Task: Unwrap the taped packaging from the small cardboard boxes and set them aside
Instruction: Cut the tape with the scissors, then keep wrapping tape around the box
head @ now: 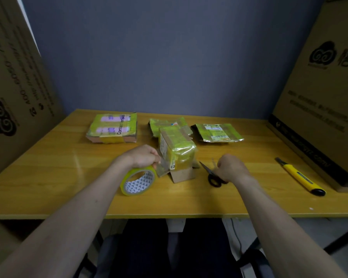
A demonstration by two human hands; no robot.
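My left fingers [156,157] are curled over the top of the roll of tape [138,181], which stands tilted on its edge just left of the taped box [176,150]; a clear strip runs from the roll to the box's left face. My left hand [144,156] sits directly beside that box. My right fingers [219,163] are curled around the black handles of the scissors [212,175], just right of the taped box, blades pointing toward its base. My right hand [232,169] covers most of the handles, so I cannot tell which fingers pass through the loops.

The taped box stands upright near the middle of the desk [68,157], wrapped in yellowish tape, with bare cardboard showing at its lower front. Behind it, touching or nearly so, lies a crumpled wrapper [165,123]. Behind and to its right lies a flat taped packet [217,132]. Behind and to its left sits a flat taped parcel [114,128] with printed lettering. Well to the right of the box lies a yellow utility knife [300,176], beside a large carton [319,93].
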